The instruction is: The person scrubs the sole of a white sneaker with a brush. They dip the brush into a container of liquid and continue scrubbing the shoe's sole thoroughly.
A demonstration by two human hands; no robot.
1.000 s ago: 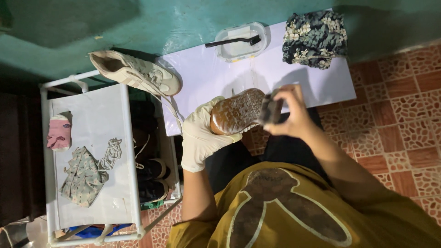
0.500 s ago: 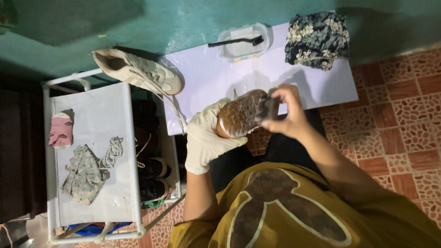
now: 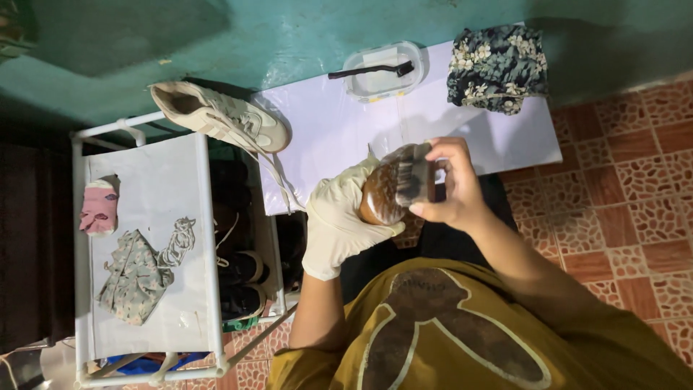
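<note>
We observe the left hand [image 3: 339, 220], gloved in white, cupped with fingers curled and wrist bent upward. The bare right hand [image 3: 447, 184] is closed in a grip, forearm angled in from the lower right.

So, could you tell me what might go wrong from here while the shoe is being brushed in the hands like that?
The brown shoe is held in mid-air by the gloved left hand alone, so a hard stroke might knock it loose. The right hand is bare on the brush, so dirt or polish could get on the skin. The pale sneaker overhangs the rack edge beside the white sheet; a nudge may tip it.
</note>
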